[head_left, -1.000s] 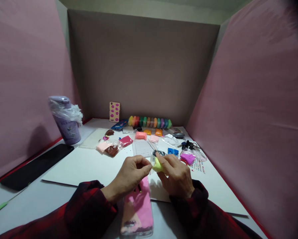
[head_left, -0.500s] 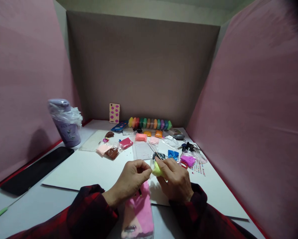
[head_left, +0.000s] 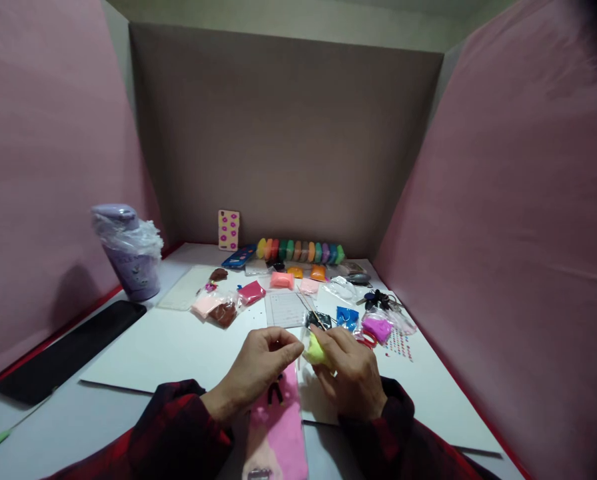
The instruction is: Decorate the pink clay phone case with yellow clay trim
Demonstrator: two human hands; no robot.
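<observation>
My right hand is closed around a small clear packet of bright yellow clay. My left hand is pinched, thumb against forefinger, right beside the packet's left edge; whatever those fingertips hold is too small to make out. Below both hands lies a pink phone case with a peach-coloured patch and a small dark figure on it. Just beyond the right hand are a packet of black clay and thin wooden sticks.
Clay packets, including blue, magenta and brown, lie across the white board. Red-handled scissors are partly hidden. A purple bottle and black phone-like slab stand left. Coloured clay lines the back.
My hands stay close together at the yellow packet, with the right hand tilting it slightly. The view has shifted a little, showing more of the dark figure on the phone case.
</observation>
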